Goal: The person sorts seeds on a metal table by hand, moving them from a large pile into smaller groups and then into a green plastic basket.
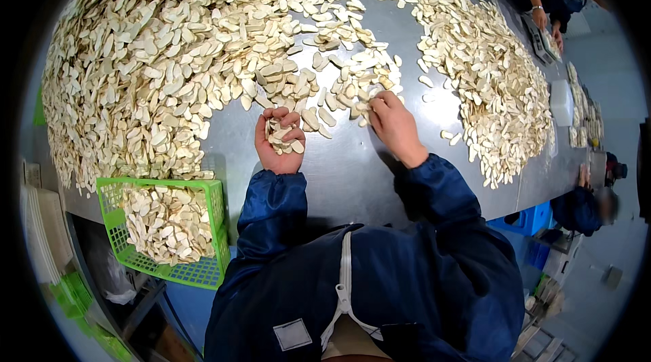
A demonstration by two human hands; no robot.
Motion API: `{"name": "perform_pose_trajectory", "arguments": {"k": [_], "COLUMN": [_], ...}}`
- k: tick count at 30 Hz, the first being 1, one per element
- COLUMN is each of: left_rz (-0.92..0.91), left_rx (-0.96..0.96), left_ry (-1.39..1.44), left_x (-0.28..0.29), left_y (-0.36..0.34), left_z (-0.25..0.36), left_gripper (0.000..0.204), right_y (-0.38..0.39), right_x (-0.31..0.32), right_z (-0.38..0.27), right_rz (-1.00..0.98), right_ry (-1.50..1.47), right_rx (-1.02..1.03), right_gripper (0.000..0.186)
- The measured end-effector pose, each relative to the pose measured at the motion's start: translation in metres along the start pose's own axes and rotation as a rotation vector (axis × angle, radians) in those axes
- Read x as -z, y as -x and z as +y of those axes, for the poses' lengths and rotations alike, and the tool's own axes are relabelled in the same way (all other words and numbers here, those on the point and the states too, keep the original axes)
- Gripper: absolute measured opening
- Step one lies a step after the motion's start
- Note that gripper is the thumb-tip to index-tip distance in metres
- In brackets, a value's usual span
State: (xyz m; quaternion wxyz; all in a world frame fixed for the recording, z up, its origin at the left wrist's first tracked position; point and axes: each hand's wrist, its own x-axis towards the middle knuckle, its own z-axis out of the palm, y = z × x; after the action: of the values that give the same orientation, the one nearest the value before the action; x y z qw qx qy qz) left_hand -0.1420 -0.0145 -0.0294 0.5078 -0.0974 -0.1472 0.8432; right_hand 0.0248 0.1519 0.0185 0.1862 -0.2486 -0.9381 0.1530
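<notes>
Over smooth metal [332, 182], left fingers [292, 119] curled around oval slices [281, 139], right fingers [389, 99] bunched at loose slices [349, 84], grip unclear

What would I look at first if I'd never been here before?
Probably the huge heap of pale slices on the left of the table, with a longer heap on the right. Next, the bright green basket at lower left, with more slices inside. Then, in the middle, the left grip cupping some slices and the right grip at loose ones.
</notes>
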Motion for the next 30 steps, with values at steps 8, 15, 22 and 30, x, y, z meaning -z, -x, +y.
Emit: {"name": "perform_pose_trajectory", "arguments": {"k": [8,15,22,30], "left_rz": [0.031,0.06,0.075,0.093], "left_rx": [0.02,0.004,0.005,0.113], "left_ry": [-0.027,-0.042,-0.049,-0.016], "left_x": [-0.001,0.0,-0.002,0.002], "left_y": [-0.001,-0.001,0.0,0.001], "left_z": [-0.005,-0.002,-0.003,-0.015], "left_gripper": [0.012,0.011,0.012,0.013], "right_y": [0.029,-0.029,-0.031,-0.022], "right_x": [0.044,0.016,0.016,0.011], "right_z": [0.07,0.04,0.057,0.052], "right_rz": [0.13,0.014,-0.103,0.045], "right_ry": [-0.189,0.164,-0.305,-0.014], "right_rx": [-0.44,-0.407,-0.487,-0.236], "right_gripper": [0.014,0.033,0.017,0.016]}}
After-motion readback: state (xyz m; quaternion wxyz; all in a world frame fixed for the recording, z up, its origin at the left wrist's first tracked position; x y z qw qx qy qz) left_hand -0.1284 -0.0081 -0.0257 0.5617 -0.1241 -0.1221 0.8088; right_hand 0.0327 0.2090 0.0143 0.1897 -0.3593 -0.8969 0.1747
